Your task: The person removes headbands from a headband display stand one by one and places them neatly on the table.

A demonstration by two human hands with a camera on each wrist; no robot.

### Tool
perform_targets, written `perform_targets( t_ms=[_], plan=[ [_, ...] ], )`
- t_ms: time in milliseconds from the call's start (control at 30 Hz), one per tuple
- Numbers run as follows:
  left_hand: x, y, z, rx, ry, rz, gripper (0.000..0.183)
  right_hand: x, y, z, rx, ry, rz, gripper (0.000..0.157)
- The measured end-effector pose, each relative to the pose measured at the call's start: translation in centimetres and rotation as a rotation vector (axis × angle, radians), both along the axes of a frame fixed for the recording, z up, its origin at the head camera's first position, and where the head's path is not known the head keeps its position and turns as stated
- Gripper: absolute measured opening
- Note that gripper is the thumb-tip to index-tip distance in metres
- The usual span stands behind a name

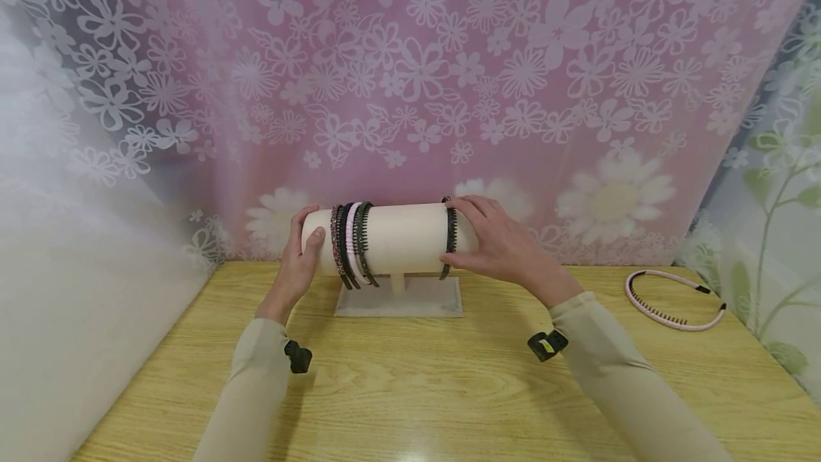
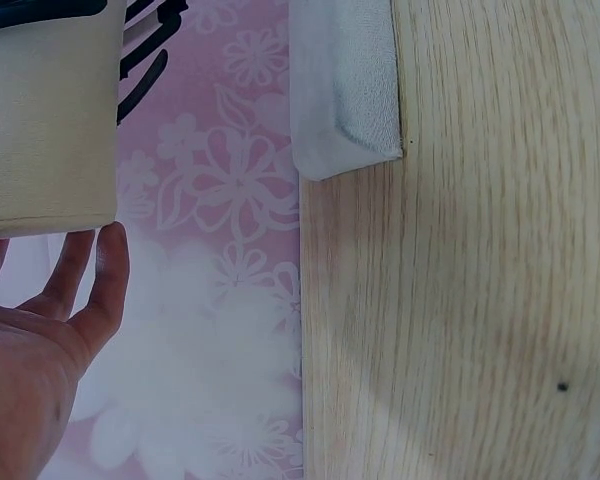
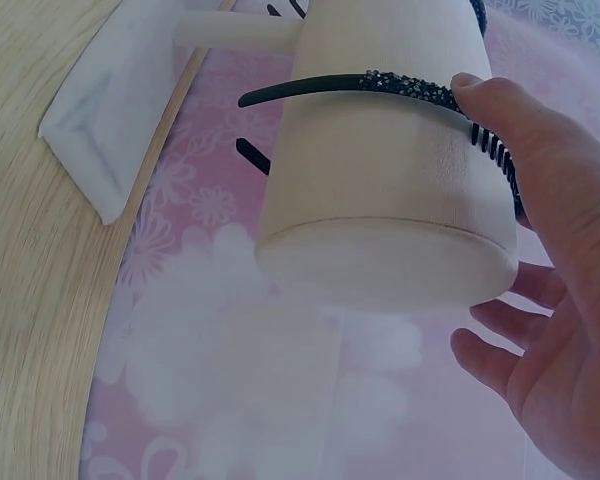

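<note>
A cream cylindrical headband stand [image 1: 407, 237] stands upright on its base [image 1: 442, 298] at the back of the table. Gripping its left end is my left hand [image 1: 291, 273], thumb in front and fingers round the edge. My right hand [image 1: 503, 244] holds a black headband [image 1: 452, 241] around the cylinder near its right end. In the right wrist view, the thumb presses on the sparkly stones of this headband [image 3: 410, 87]. Several headbands, among them a pink one [image 1: 350, 237] and a dark one with comb teeth [image 1: 362, 234], sit side by side toward the left end.
A pink toothed headband [image 1: 689, 327] lies on the wooden table [image 1: 410, 391] at the right. Behind the table hangs a pink floral curtain [image 1: 410, 91]. A white surface [image 1: 96, 291] borders the table's left side.
</note>
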State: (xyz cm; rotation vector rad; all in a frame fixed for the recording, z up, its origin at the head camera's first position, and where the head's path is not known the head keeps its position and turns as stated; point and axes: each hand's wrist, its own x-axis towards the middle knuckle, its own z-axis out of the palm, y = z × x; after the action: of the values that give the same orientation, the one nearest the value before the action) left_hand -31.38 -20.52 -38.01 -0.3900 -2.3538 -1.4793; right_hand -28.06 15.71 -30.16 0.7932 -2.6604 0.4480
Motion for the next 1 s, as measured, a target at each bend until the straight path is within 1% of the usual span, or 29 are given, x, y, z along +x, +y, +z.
perform_targets(
  t_ms=[167, 367, 433, 533, 667, 800, 1000],
  plan=[
    [0.0, 0.0, -0.1, 0.009, 0.011, -0.003, 0.050, 0.0, 0.3, -0.1, -0.002, 0.000, -0.001, 0.084],
    [0.1, 0.1, 0.0, 0.004, -0.008, 0.008, 0.051, 0.1, 0.7, -0.2, -0.021, -0.004, 0.003, 0.085],
    [0.4, 0.2, 0.4, 0.004, -0.017, 0.003, 0.052, 0.1, 0.9, -0.3, -0.033, 0.004, 0.010, 0.084],
    [1.4, 0.6, 1.5, -0.002, -0.025, -0.006, 0.054, 0.0, 1.1, -0.4, -0.043, 0.018, 0.021, 0.083],
    [2.7, 1.1, 2.8, -0.009, -0.030, -0.013, 0.054, -0.1, 1.2, -0.5, -0.048, 0.010, 0.025, 0.084],
    [3.0, 1.2, 3.1, -0.007, -0.027, -0.018, 0.054, 0.0, 1.4, -0.5, -0.057, -0.007, 0.019, 0.084],
    [2.8, 1.1, 3.0, -0.006, -0.021, -0.029, 0.054, 0.0, 1.6, -0.5, -0.068, -0.030, 0.025, 0.084]
  ],
)
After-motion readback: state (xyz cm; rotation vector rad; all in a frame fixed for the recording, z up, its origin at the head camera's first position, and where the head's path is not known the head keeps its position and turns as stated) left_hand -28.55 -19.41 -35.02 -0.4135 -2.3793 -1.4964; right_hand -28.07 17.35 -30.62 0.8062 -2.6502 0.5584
